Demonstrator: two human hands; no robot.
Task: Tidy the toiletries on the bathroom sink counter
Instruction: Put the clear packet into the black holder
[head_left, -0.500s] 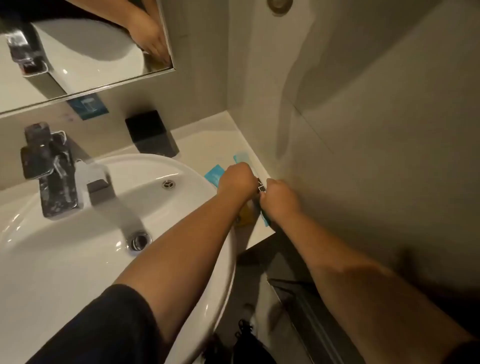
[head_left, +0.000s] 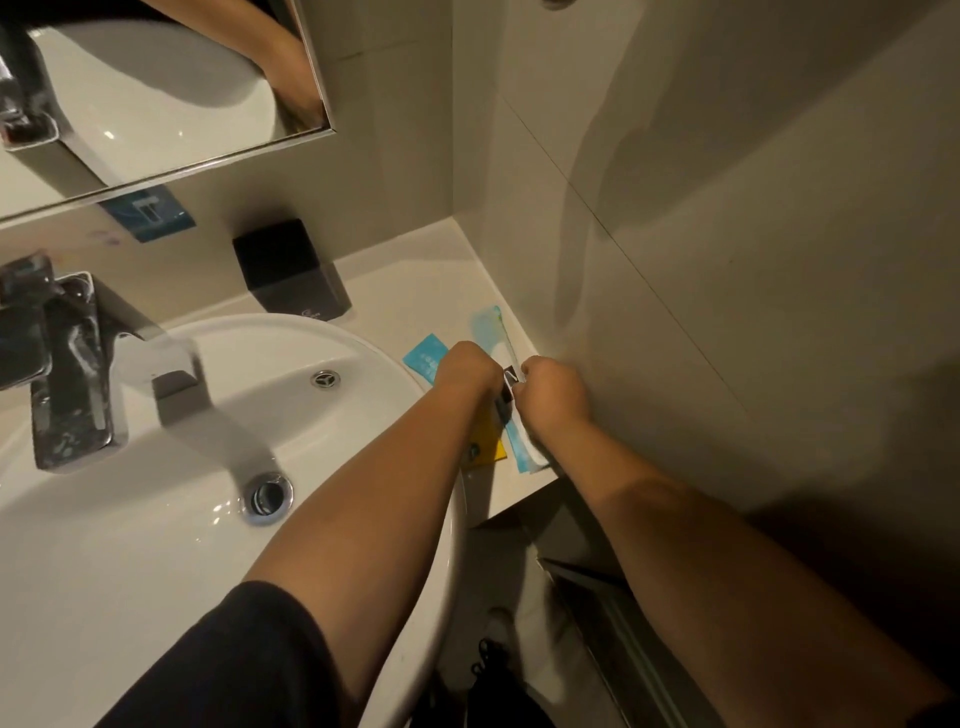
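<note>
Hands: left hand (head_left: 467, 371) and right hand (head_left: 553, 395) knuckle to knuckle over the counter's right end, just right of the white oval ceramic basin (head_left: 156, 519); both with fingers curled, jointly pinching a small dark, silver-tipped item (head_left: 508, 387) between them; what that item is, too small to tell.
Toiletries: long pale-blue translucent packet (head_left: 498, 338) flat on the white counter (head_left: 405, 291), running along the wall edge right of the basin, partly hidden under both hands, its near end (head_left: 524, 457) close to the counter's front lip; small bright-blue sachet (head_left: 426, 357) between the basin rim and the long packet, touching the left hand's far side; yellow flat sachet (head_left: 485, 436) under the left wrist, beside the basin rim, near the front lip.
Box: black cube-shaped container (head_left: 291, 270) behind the basin, against the back wall, well apart from the hands.
Faucet: chrome square mixer tap (head_left: 67, 358) on the basin's left, spout over the bowl, above the round chrome drain (head_left: 267, 498).
Mirror: metal-framed mirror (head_left: 156, 88) above the basin, lower corner ending above the black container.
Edges: counter's right side flush with the beige tiled wall (head_left: 727, 260); front lip dropping away just below the packets.
Open room: bare counter strip between the black container and the sachets; narrow margin between the right hand and the wall.
</note>
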